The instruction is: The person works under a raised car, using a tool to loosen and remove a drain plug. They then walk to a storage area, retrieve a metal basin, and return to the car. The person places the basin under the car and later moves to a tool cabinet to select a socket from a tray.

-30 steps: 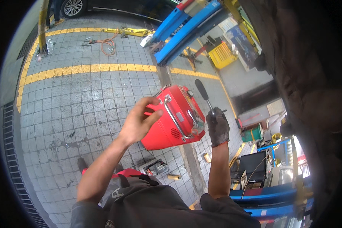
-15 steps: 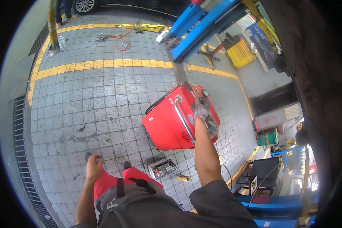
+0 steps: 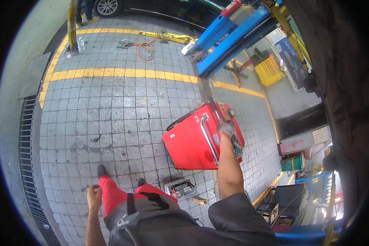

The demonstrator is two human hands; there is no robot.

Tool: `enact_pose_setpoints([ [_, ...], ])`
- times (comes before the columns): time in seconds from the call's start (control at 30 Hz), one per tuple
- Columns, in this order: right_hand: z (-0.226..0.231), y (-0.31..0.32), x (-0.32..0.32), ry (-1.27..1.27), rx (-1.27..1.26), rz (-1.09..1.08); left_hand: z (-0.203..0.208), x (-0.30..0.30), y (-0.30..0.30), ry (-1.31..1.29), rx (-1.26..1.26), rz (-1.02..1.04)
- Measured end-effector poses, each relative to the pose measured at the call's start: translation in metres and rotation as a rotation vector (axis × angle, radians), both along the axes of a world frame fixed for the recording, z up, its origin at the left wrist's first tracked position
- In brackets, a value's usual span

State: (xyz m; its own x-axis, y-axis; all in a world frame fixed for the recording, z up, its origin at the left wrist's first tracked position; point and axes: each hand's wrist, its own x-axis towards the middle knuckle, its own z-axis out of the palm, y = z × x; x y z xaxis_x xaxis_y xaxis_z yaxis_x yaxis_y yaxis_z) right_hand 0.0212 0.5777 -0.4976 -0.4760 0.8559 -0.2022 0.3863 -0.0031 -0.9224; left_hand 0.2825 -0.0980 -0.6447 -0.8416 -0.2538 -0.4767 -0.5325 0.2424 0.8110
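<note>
My right hand (image 3: 225, 128), in a grey glove, is closed at the top of a red wheeled machine cabinet (image 3: 188, 141). A long dark bar (image 3: 213, 109) sticks out past its fingers; whether it is a loose tool or part of the machine I cannot tell. A chrome handle (image 3: 208, 135) runs along the cabinet's near side, left of my forearm. My bare left hand (image 3: 94, 197) hangs beside my left thigh, its fingers curled. A small pale spot shows at its fingertips, too small to name.
Near my feet lie a grey tray of parts (image 3: 180, 188) and a small yellow-and-black object (image 3: 200, 200). A blue lift arm (image 3: 233, 41) and a yellow crate (image 3: 269, 71) are beyond the cabinet. An orange hose (image 3: 145, 50) lies on the tiles; a person (image 3: 84, 11) stands near a dark car (image 3: 164, 11).
The view has shifted, so the scene sits lower and further right. My left hand has dropped lower beside my thigh, fingers more curled. My right hand stays at the cabinet top.
</note>
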Motion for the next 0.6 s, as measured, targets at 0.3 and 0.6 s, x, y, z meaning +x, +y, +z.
enact_pose_setpoints([
  [0.3,0.093,-0.100,0.040,0.292,0.013,0.013,0.075,-0.090,0.084,0.247,0.099,-0.206],
  [0.6,0.090,-0.326,0.138,0.398,-1.022,0.816,0.213,-0.161,0.204,0.763,-0.048,-0.526],
])
